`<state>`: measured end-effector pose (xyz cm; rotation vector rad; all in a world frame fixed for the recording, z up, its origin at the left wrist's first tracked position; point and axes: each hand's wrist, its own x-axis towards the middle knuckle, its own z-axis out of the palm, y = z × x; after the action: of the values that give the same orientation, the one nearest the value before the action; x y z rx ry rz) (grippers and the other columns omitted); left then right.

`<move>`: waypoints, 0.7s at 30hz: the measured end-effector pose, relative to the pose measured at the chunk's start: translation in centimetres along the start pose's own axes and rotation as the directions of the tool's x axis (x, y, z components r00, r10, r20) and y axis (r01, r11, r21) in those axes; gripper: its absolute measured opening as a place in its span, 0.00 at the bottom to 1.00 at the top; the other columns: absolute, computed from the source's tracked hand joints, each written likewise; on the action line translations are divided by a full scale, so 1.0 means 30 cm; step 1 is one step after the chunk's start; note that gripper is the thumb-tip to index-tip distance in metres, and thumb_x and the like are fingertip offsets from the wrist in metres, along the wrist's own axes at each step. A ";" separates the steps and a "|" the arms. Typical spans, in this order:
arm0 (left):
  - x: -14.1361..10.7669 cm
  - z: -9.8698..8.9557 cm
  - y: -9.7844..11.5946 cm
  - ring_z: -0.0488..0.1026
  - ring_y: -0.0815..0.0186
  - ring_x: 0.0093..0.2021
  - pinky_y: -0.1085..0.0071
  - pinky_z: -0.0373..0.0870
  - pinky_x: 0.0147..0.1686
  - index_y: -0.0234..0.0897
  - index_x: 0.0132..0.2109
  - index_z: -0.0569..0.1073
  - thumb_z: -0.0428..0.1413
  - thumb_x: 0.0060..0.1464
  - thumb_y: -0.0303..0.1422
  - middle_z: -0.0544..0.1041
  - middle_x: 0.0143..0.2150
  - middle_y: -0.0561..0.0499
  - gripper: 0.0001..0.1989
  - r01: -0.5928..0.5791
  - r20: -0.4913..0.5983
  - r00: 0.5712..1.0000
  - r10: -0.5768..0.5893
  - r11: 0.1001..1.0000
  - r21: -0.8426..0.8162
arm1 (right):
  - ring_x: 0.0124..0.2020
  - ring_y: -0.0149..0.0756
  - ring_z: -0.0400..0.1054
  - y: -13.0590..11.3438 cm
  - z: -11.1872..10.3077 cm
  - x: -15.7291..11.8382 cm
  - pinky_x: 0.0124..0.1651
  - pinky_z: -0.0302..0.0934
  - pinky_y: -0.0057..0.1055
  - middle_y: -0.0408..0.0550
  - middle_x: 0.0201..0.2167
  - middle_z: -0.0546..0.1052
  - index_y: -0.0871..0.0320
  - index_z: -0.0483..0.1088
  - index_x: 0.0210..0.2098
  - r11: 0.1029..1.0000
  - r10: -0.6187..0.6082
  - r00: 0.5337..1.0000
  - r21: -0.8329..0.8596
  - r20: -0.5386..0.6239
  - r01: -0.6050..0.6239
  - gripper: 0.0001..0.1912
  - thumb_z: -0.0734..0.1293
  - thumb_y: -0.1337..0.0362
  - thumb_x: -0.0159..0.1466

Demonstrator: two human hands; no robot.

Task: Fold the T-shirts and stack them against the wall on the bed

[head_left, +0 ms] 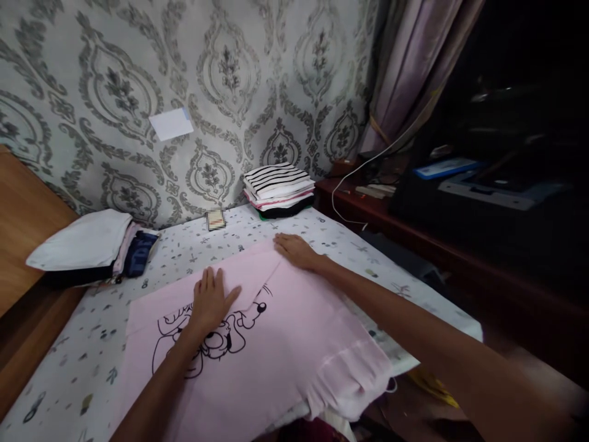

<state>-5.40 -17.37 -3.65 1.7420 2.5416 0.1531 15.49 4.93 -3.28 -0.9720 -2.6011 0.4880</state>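
Note:
A pink cloth item (285, 344) with a black cartoon animal line print is spread on the bed, its far edge folded over in a flap. My left hand (211, 301) rests on the folded part above the print, fingers apart and holding nothing. At the far right corner of the fold lies my right hand (294, 250), its fingers stretched out over the cloth edge. The near right end of the cloth is gathered into ruffles, with a thin white loop beside it. My left forearm covers part of the print.
A stack of folded clothes (278, 190), striped on top, stands by the wall. Another folded pile (87, 242) lies at the left near a wooden board (32, 227). A small card-like object (216, 220) sits between them. To the right, a dark red ledge (377, 212) carries a white cable.

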 end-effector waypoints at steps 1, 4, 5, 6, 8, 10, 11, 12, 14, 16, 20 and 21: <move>-0.001 -0.003 0.002 0.40 0.43 0.75 0.42 0.47 0.67 0.26 0.72 0.52 0.37 0.64 0.57 0.45 0.75 0.28 0.43 0.003 -0.007 1.000 -0.003 1.000 0.006 | 0.62 0.42 0.64 0.015 -0.009 0.000 0.65 0.53 0.39 0.54 0.59 0.73 0.57 0.73 0.54 0.999 0.038 0.999 0.000 -0.032 -0.038 0.18 0.57 0.62 0.71; 0.016 -0.025 0.030 0.43 0.41 0.74 0.38 0.45 0.66 0.28 0.70 0.55 0.41 0.63 0.56 0.48 0.74 0.28 0.40 -0.008 -0.042 0.999 0.009 1.000 0.021 | 0.54 0.44 0.68 0.052 -0.033 0.011 0.57 0.59 0.37 0.57 0.50 0.76 0.60 0.75 0.47 0.986 0.167 0.978 0.008 -0.125 -0.167 0.16 0.57 0.65 0.70; 0.031 -0.037 0.050 0.45 0.41 0.74 0.38 0.44 0.66 0.29 0.69 0.56 0.43 0.63 0.54 0.50 0.74 0.28 0.38 -0.043 -0.063 0.997 0.044 0.999 0.012 | 0.53 0.45 0.67 0.057 -0.037 0.019 0.56 0.60 0.37 0.58 0.49 0.76 0.61 0.76 0.45 0.978 0.210 0.966 0.015 -0.150 -0.210 0.16 0.57 0.64 0.70; 0.052 -0.049 0.074 0.48 0.42 0.73 0.40 0.46 0.67 0.30 0.68 0.58 0.44 0.64 0.51 0.53 0.73 0.29 0.35 -0.098 -0.085 0.992 0.097 0.995 -0.009 | 0.53 0.46 0.67 0.058 -0.038 0.029 0.55 0.60 0.38 0.59 0.48 0.75 0.61 0.76 0.43 0.968 0.249 0.954 0.024 -0.168 -0.249 0.16 0.58 0.62 0.70; 0.110 -0.068 0.136 0.58 0.47 0.69 0.48 0.54 0.65 0.31 0.65 0.62 0.44 0.66 0.43 0.62 0.69 0.32 0.27 -0.248 -0.124 0.963 0.237 0.966 -0.078 | 0.53 0.48 0.66 0.049 -0.034 0.054 0.54 0.61 0.40 0.59 0.47 0.74 0.60 0.77 0.40 0.950 0.313 0.932 0.042 -0.184 -0.311 0.17 0.60 0.57 0.69; 0.185 -0.075 0.204 0.65 0.53 0.62 0.55 0.63 0.61 0.33 0.61 0.66 0.43 0.66 0.34 0.69 0.62 0.36 0.20 -0.381 -0.144 0.922 0.361 0.912 -0.153 | 0.53 0.51 0.65 0.035 -0.024 0.080 0.53 0.61 0.42 0.59 0.47 0.74 0.59 0.78 0.37 0.934 0.356 0.915 0.058 -0.191 -0.351 0.16 0.64 0.54 0.66; 0.226 -0.072 0.236 0.67 0.55 0.60 0.58 0.65 0.59 0.34 0.58 0.68 0.42 0.65 0.30 0.71 0.59 0.38 0.19 -0.426 -0.148 0.903 0.404 0.886 -0.181 | 0.53 0.51 0.65 0.030 -0.019 0.092 0.53 0.61 0.42 0.59 0.47 0.74 0.59 0.78 0.35 0.929 0.370 0.909 0.064 -0.194 -0.365 0.14 0.66 0.55 0.64; 0.267 -0.065 0.265 0.68 0.57 0.58 0.60 0.66 0.57 0.35 0.56 0.69 0.42 0.64 0.26 0.72 0.56 0.40 0.18 -0.457 -0.149 0.889 0.434 0.867 -0.201 | 0.53 0.51 0.65 0.028 -0.015 0.101 0.53 0.61 0.42 0.58 0.46 0.74 0.59 0.78 0.34 0.925 0.380 0.904 0.070 -0.197 -0.374 0.12 0.68 0.57 0.63; 0.343 -0.043 0.309 0.69 0.59 0.55 0.61 0.67 0.56 0.36 0.53 0.71 0.41 0.62 0.22 0.73 0.52 0.42 0.19 -0.486 -0.146 0.874 0.464 0.847 -0.215 | 0.52 0.50 0.65 0.032 -0.008 0.112 0.52 0.61 0.40 0.56 0.45 0.75 0.58 0.78 0.31 0.921 0.390 0.898 0.080 -0.205 -0.381 0.06 0.69 0.62 0.59; 0.402 -0.014 0.333 0.70 0.60 0.54 0.62 0.67 0.57 0.36 0.52 0.72 0.41 0.60 0.20 0.74 0.51 0.43 0.20 -0.496 -0.139 0.868 0.476 0.842 -0.213 | 0.49 0.47 0.66 0.045 -0.003 0.112 0.50 0.61 0.38 0.54 0.43 0.76 0.58 0.77 0.28 0.923 0.386 0.897 0.094 -0.216 -0.374 0.04 0.69 0.67 0.57; 0.464 0.035 0.347 0.67 0.59 0.59 0.61 0.63 0.61 0.34 0.57 0.72 0.42 0.57 0.19 0.73 0.59 0.42 0.25 -0.521 -0.125 0.853 0.506 0.828 -0.208 | 0.47 0.44 0.66 0.075 0.011 0.100 0.52 0.60 0.36 0.53 0.41 0.75 0.59 0.75 0.26 0.936 0.349 0.902 0.137 -0.255 -0.324 0.04 0.68 0.70 0.56; 0.472 0.041 0.350 0.65 0.59 0.61 0.60 0.62 0.62 0.35 0.59 0.70 0.43 0.57 0.19 0.71 0.62 0.42 0.26 -0.527 -0.118 0.850 0.514 0.824 -0.208 | 0.47 0.44 0.66 0.079 0.015 0.097 0.53 0.60 0.37 0.53 0.41 0.75 0.59 0.75 0.26 0.938 0.342 0.902 0.151 -0.262 -0.312 0.05 0.67 0.70 0.56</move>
<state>-0.66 -0.34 -3.55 2.3021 1.9027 0.5083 14.55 8.49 -4.15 -1.3437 -2.1425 0.5173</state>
